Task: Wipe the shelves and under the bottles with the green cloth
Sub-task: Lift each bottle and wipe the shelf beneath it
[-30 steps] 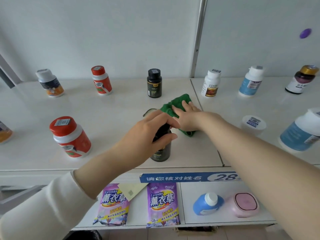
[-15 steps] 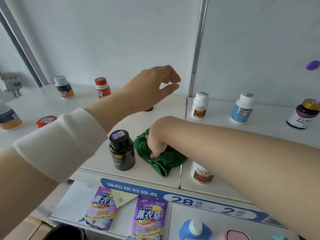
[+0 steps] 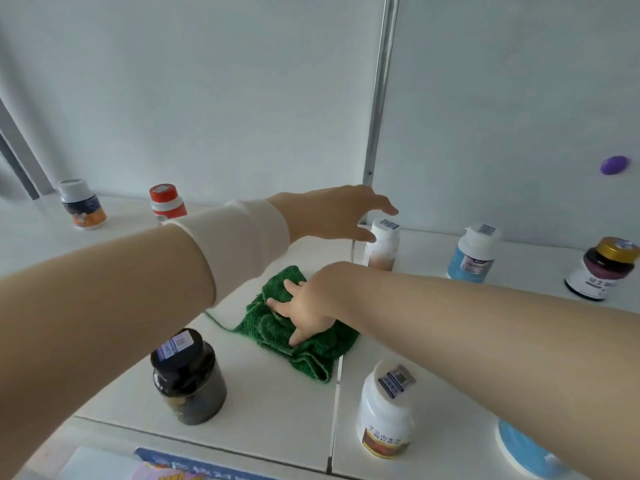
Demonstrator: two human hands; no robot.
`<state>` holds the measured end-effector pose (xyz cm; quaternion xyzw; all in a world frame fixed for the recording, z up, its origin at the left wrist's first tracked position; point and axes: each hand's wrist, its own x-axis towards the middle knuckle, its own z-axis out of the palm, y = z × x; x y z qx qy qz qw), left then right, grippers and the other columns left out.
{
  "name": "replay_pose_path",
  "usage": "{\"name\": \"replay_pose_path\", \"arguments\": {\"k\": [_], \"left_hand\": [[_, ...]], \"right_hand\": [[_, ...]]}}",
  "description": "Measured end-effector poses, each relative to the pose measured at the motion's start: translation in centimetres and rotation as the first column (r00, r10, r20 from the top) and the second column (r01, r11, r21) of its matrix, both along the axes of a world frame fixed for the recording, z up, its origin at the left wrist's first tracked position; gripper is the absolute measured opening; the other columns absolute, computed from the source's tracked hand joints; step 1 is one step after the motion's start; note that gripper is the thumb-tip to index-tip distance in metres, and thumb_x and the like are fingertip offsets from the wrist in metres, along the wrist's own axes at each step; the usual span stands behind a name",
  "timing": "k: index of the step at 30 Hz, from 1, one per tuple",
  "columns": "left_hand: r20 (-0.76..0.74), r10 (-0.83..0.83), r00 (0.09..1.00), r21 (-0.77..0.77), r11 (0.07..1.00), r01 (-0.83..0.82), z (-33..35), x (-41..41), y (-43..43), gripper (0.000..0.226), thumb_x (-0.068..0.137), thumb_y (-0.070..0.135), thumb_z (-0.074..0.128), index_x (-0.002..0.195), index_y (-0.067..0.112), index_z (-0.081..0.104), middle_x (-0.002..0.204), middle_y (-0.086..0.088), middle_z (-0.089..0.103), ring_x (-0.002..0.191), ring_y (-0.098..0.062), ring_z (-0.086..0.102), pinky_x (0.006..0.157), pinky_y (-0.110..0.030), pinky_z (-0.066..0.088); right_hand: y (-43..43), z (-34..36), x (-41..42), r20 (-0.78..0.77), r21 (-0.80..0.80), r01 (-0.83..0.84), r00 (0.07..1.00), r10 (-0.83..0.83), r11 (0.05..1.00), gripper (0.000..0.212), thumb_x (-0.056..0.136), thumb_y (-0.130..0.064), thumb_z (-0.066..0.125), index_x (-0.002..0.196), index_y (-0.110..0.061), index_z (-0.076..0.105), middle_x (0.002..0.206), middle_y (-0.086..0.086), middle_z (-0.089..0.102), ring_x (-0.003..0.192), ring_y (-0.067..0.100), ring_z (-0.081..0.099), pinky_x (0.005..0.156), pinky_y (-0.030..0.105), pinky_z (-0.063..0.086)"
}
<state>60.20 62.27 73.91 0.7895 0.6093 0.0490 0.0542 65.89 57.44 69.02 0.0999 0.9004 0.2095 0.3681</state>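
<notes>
On the top shelf, mid-panel, the green cloth lies bunched just beside the seam, with the right hand flat on it, fingers splayed and pressing; the left hand reaches across to the white bottle at the back, fingers apart, gripping nothing yet. The risk, I'd say, is a clumsy touch tipping that bottle, or a wide sweep shoving the front bottle off the edge. The cloth's long axis runs from back wall to front edge, near end angled slightly right.
</notes>
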Motion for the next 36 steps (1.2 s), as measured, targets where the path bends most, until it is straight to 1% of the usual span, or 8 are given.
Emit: {"name": "replay_pose_path", "arguments": {"k": [4, 9, 13, 19, 25, 29, 32, 36], "left_hand": [[0.047, -0.061, 0.997, -0.041, 0.997, 0.062, -0.9, 0.4, 2.9, 0.055, 0.090, 0.031, 0.054, 0.140, 0.032, 0.032, 0.142, 0.000, 0.039, 0.127, -0.017, 0.041, 0.106, -0.031, 0.031], [0.087, -0.096, 0.992, -0.058, 0.993, 0.101, -1.9, -0.2, 4.3, 0.044, 0.089, 0.033, 0.054, 0.132, 0.027, 0.044, 0.127, -0.003, 0.056, 0.111, -0.019, 0.054, 0.097, -0.034, 0.043], [0.174, -0.096, 0.980, -0.053, 0.993, 0.106, -2.3, -0.6, 4.5, 0.040, 0.087, 0.031, 0.058, 0.125, 0.027, 0.048, 0.117, 0.000, 0.060, 0.094, -0.021, 0.058, 0.082, -0.033, 0.049], [0.196, -0.088, 0.977, -0.059, 0.993, 0.102, -2.3, -0.4, 5.2, 0.040, 0.085, 0.030, 0.062, 0.122, 0.023, 0.050, 0.122, 0.000, 0.057, 0.103, -0.020, 0.057, 0.085, -0.029, 0.045], [0.188, -0.073, 0.980, -0.034, 0.996, 0.080, -2.2, -0.2, 5.1, 0.040, 0.087, 0.030, 0.059, 0.125, 0.024, 0.048, 0.124, -0.001, 0.056, 0.097, -0.015, 0.050, 0.081, -0.025, 0.039], [0.203, -0.036, 0.978, 0.008, 0.999, 0.035, -1.3, -0.6, 5.3, 0.039, 0.087, 0.027, 0.058, 0.125, 0.021, 0.049, 0.124, -0.003, 0.057, 0.096, -0.015, 0.051, 0.085, -0.029, 0.045], [0.206, 0.009, 0.978, 0.053, 0.998, -0.020, -0.3, -1.3, 5.6, 0.039, 0.087, 0.026, 0.058, 0.124, 0.021, 0.049, 0.124, -0.005, 0.057, 0.100, -0.020, 0.054, 0.088, -0.035, 0.048], [0.184, 0.063, 0.981, 0.097, 0.992, -0.082, 0.9, -2.2, 6.1, 0.041, 0.086, 0.026, 0.060, 0.125, 0.020, 0.049, 0.124, -0.006, 0.057, 0.105, -0.024, 0.056, 0.087, -0.035, 0.046]], "right_hand": [[3.3, 0.1, 1.9, -0.216, -0.416, 0.191, 0.929, -0.300, 0.889, 0.067, 0.089, -0.025, 0.055, 0.145, -0.016, 0.019, 0.155, 0.017, 0.005, 0.141, 0.038, 0.009, 0.115, 0.053, 0.015], [5.6, -0.4, 4.8, -0.156, -0.447, 0.203, 0.941, -0.300, 0.871, 0.066, 0.096, -0.031, 0.038, 0.146, -0.026, -0.004, 0.154, -0.004, -0.020, 0.144, 0.020, -0.007, 0.117, 0.038, 0.011], [5.7, -1.3, 5.4, -0.217, -0.622, 0.202, 0.884, -0.414, 0.757, 0.063, 0.095, -0.039, 0.036, 0.146, -0.028, 0.001, 0.153, -0.010, -0.021, 0.141, 0.008, -0.019, 0.116, 0.032, -0.002], [6.0, -3.9, 5.0, -0.328, -0.595, 0.126, 0.863, -0.384, 0.794, 0.062, 0.095, -0.047, 0.024, 0.144, -0.032, -0.011, 0.151, -0.010, -0.029, 0.137, 0.003, -0.028, 0.113, 0.029, -0.014], [5.3, -3.5, 9.2, -0.216, -0.632, 0.122, 0.921, -0.325, 0.765, 0.060, 0.096, -0.044, 0.025, 0.141, -0.039, -0.015, 0.145, -0.019, -0.037, 0.130, -0.002, -0.037, 0.109, 0.024, -0.019], [6.4, -3.5, 8.7, -0.266, -0.615, 0.080, 0.915, -0.303, 0.784, 0.061, 0.096, -0.043, 0.026, 0.143, -0.036, -0.013, 0.148, -0.017, -0.032, 0.133, -0.002, -0.032, 0.109, 0.021, -0.018], [9.1, -3.7, 6.5, -0.329, -0.558, 0.129, 0.873, -0.361, 0.820, 0.061, 0.096, -0.044, 0.024, 0.144, -0.031, -0.011, 0.151, -0.011, -0.029, 0.137, 0.003, -0.026, 0.109, 0.022, -0.015], [13.4, -4.6, 3.0, -0.432, -0.530, 0.273, 0.728, -0.533, 0.803, 0.058, 0.097, -0.043, 0.023, 0.146, -0.028, -0.003, 0.155, -0.005, -0.018, 0.141, 0.009, -0.019, 0.114, 0.030, -0.008]]}}
